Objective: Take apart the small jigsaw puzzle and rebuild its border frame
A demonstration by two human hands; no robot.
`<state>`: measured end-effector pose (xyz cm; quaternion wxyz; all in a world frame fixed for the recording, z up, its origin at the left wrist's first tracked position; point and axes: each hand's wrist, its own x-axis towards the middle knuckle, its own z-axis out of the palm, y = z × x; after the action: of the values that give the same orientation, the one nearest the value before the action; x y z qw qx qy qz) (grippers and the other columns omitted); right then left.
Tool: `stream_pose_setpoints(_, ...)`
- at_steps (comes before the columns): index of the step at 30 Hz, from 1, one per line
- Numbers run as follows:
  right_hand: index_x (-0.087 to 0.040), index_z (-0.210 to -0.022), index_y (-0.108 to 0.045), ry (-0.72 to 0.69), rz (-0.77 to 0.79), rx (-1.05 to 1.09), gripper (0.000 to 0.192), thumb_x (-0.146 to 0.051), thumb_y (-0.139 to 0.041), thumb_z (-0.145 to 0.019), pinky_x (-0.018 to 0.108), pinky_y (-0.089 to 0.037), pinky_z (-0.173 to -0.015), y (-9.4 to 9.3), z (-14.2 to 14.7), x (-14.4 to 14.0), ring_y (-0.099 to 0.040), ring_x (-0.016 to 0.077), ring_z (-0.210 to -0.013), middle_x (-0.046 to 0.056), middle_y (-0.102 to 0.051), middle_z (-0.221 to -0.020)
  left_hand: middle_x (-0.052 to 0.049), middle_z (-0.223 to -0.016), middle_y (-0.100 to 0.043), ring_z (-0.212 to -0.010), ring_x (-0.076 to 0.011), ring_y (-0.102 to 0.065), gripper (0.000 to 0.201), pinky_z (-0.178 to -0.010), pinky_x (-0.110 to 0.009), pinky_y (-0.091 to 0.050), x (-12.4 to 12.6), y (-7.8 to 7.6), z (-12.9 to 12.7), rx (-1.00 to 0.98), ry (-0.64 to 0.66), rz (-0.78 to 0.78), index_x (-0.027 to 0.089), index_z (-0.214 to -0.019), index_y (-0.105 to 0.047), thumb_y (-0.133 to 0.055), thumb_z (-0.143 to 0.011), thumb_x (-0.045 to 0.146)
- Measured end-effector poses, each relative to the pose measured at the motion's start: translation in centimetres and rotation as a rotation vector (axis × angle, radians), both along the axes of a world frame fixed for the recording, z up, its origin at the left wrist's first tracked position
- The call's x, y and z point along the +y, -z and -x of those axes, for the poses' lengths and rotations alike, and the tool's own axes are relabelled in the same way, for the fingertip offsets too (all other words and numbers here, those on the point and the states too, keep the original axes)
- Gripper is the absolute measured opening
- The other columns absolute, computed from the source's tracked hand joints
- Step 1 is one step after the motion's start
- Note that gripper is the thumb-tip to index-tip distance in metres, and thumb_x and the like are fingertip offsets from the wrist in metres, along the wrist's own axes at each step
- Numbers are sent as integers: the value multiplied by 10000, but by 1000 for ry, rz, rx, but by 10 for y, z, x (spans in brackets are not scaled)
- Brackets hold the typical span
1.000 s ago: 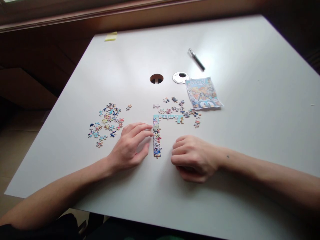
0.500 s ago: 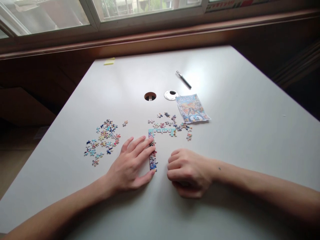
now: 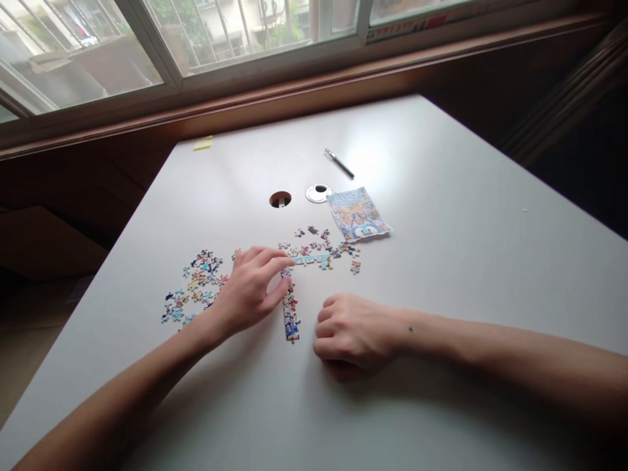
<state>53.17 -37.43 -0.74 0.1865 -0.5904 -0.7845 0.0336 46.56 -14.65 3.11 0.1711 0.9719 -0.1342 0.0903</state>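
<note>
Head view, leaflet [image 3: 358, 214] (lettering unreadable), pen [image 3: 339, 163]

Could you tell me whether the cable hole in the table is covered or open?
Open: the hole shows dark, and its round cover lies beside it.

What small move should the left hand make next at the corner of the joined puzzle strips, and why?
Probably press down the corner piece. The left hand has its fingertips at the corner where the colourful L-shaped joined jigsaw border turns, while the right hand rests curled beside the strip on the white table.
</note>
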Motion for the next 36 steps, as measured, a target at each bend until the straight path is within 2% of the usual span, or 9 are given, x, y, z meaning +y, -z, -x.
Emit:
stream_pose_setpoints(8,-209,-679,-516,5,-8,-7,181,-279,-575,-835,325,-272,-590,2,0,-3,-464,125,-552,-17,-620,-636,-33,-1042,-697,-974,-224,-535,158,-844,-376,-309,-33,-4,-91,-71,167,-176,301,-1002,-758,-640,-930,223)
stream_pose_setpoints(14,-210,-677,-510,-9,-23,-3,178,-270,-562,-836,325,-275,-593,1,0,-2,-457,128,-547,-9,-622,-637,-60,-891,-692,-943,-236,-493,225,-819,-394,-255,-51,-12,-109,15,187,-269,199,-661,-721,-651,-862,125)
stream_pose_setpoints(19,-212,-684,-505,-22,-37,2,184,-264,-542,-856,313,-301,-605,2,-1,-2,-457,125,-546,-10,-620,-641,-86,-978,-686,-1000,-244,-526,108,-826,-369,-315,-49,-15,-122,130,186,-241,159,-826,-724,-637,-820,94)
stream_pose_setpoints(21,-214,-672,-494,-25,-68,2,200,-255,-521,-866,310,-303,-598,0,-1,-3,-443,123,-531,-12,-605,-626,-78,-947,-690,-940,-213,-558,85,-798,-340,-363,-45,-18,-121,158,202,-160,144,-870,-706,-649,-821,105)
stream_pose_setpoints(24,-219,-633,-450,11,-164,34,248,-280,-509,-866,307,-296,-571,-5,0,-4,-403,120,-504,-24,-552,-582,-38,-804,-678,-725,-129,-567,36,-674,-272,-415,-34,-25,-96,178,194,106,128,-854,-682,-663,-826,114)
stream_pose_setpoints(27,-219,-654,-465,137,-263,138,232,-292,-533,-863,285,-306,-557,-10,1,-3,-414,116,-527,-36,-510,-575,-26,-765,-681,-693,-119,-603,67,-653,-250,-478,-18,-27,-43,243,98,435,137,-858,-689,-699,-846,202)
stream_pose_setpoints(30,-199,-831,-579,298,-317,267,44,-233,-574,-858,244,-341,-565,-9,5,0,-451,98,-569,-33,-558,-668,-51,-814,-711,-751,-149,-663,159,-691,-266,-544,-7,-15,16,359,3,732,141,-911,-711,-731,-848,285)
stream_pose_setpoints(32,-192,-963,-618,343,-309,309,97,-220,-593,-874,226,-374,-588,-7,9,2,-488,94,-612,-17,-598,-744,-66,-829,-726,-735,-151,-675,170,-694,-272,-568,-5,-5,45,403,-71,856,139,-919,-726,-749,-839,287)
stream_pose_setpoints(36,-195,-978,-653,354,-270,359,92,-208,-585,-918,211,-411,-618,-4,18,3,-535,91,-658,8,-642,-808,-56,-755,-725,-687,-137,-674,147,-673,-255,-580,-13,7,69,457,-123,1029,133,-904,-742,-759,-838,262)
